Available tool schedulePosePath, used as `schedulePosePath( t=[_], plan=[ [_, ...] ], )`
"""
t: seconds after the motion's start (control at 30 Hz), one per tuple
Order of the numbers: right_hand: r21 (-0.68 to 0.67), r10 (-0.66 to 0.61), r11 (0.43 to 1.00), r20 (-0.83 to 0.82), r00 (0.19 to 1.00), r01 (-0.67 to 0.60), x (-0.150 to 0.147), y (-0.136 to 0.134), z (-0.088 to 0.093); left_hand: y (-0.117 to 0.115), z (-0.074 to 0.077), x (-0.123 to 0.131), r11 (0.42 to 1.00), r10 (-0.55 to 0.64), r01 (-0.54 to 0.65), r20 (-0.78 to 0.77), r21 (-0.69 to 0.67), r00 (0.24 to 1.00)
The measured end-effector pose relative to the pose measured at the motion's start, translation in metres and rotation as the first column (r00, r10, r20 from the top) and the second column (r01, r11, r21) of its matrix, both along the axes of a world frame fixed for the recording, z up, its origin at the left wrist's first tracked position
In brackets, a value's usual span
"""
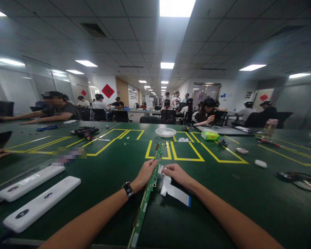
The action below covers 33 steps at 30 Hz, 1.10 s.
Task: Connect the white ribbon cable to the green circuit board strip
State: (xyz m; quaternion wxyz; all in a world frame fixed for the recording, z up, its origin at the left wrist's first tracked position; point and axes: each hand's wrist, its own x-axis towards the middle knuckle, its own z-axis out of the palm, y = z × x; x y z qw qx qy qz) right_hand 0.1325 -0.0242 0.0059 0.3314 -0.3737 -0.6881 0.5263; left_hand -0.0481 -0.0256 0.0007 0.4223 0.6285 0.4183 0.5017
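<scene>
White power strips (38, 206) on the bench (223, 193), at 8–9 o'clock from the left hand. Left hand (144, 173) closed on the edge of a long green circuit board (149, 188), thumb on top; board just at its 3 o'clock, ends pointing to 1 and 7. Clear dish (166, 132) at 11 o'clock from the right hand. White ribbon cable (180, 194), blue-tipped, hangs at 6 to 5 o'clock from right hand (176, 173), fingertips pinched on its upper end beside board; plugged in or not, can't tell.
</scene>
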Motion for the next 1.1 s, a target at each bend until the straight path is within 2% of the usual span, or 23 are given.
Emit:
schedulePosePath(
  t=[0.13,0.43,0.63,0.73,0.83,0.9,0.97,1.0,1.07,1.1],
  plan=[
    [0.005,0.011,1.000,-0.007,1.000,-0.011,0.001,0.002,-0.003,-0.004,0.002,0.002,0.999,-0.035,0.039,-0.107,0.031,0.994],
    [0.084,0.035,0.996,0.080,0.996,-0.042,0.004,0.003,-0.004,-0.016,0.001,0.008,1.000,-0.029,0.031,-0.148,0.007,0.989],
    [0.151,0.053,0.986,0.111,0.992,-0.070,0.008,0.002,-0.003,-0.013,-0.001,0.007,0.997,-0.074,0.073,-0.043,-0.029,0.996],
    [0.140,0.036,0.989,0.097,0.995,-0.049,0.009,0.004,-0.004,-0.009,-0.001,0.005,0.986,-0.128,0.130,0.024,-0.105,0.991],
    [0.129,-0.015,0.992,0.111,0.994,0.000,0.013,0.010,-0.004,-0.004,-0.001,0.003,0.951,-0.187,0.200,0.074,-0.237,0.979],
    [0.164,-0.109,0.983,0.176,0.978,0.080,0.019,0.016,-0.003,0.001,-0.001,-0.002,0.945,-0.181,0.194,0.076,-0.262,0.981],
    [0.276,-0.285,0.938,0.272,0.919,0.209,0.031,0.024,-0.001,0.007,0.000,-0.008,0.971,-0.100,0.106,0.041,-0.215,0.994],
    [0.355,-0.393,0.894,0.321,0.862,0.275,0.039,0.028,0.000,0.010,0.001,-0.012,0.983,-0.039,0.040,0.007,-0.182,0.999],
    [0.507,-0.586,0.784,0.415,0.696,0.358,0.059,0.036,0.004,0.016,0.003,-0.020,0.990,0.052,-0.062,-0.082,-0.124,0.995],
    [0.540,-0.647,0.750,0.473,0.598,0.383,0.069,0.039,0.005,0.018,0.005,-0.024,0.990,0.087,-0.099,-0.124,-0.098,0.989]
  ],
)
